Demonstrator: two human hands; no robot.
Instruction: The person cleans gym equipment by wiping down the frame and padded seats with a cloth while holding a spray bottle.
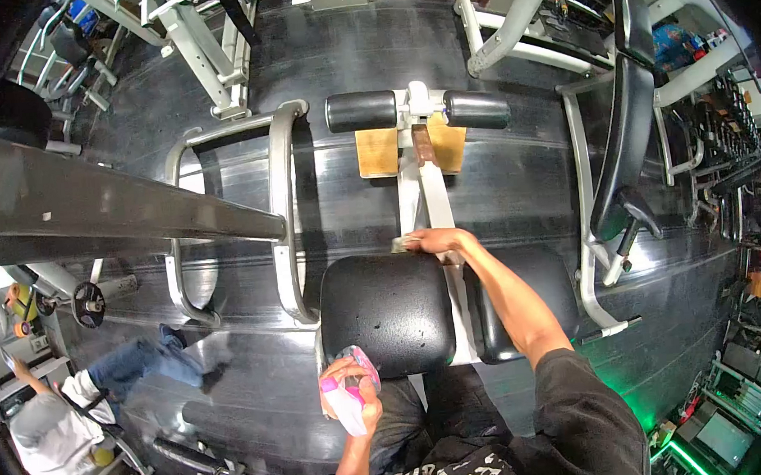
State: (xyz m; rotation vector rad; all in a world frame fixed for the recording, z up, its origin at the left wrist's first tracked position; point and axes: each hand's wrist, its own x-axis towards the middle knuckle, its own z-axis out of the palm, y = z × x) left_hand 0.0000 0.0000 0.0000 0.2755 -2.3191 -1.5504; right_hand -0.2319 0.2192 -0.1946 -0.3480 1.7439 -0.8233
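Observation:
My left hand (354, 398) is closed round a pink and white spray bottle (348, 405), beside the near left corner of a black padded seat (387, 314). Small drops dot that pad. Beyond its far edge, my right hand (432, 242) is closed on a small light cloth (404, 244), next to the bench's white frame (436, 196). A second black pad (531, 301) lies partly under my right forearm. Two black foam rollers (362, 111) cross the far end of the frame, above a wooden board (377, 153).
A metal frame with a long grey beam (124, 201) stands to the left. On the right is a black inclined bench (620, 135). Another person (62, 428) in jeans is at the lower left. White machines (202, 54) stand farther off.

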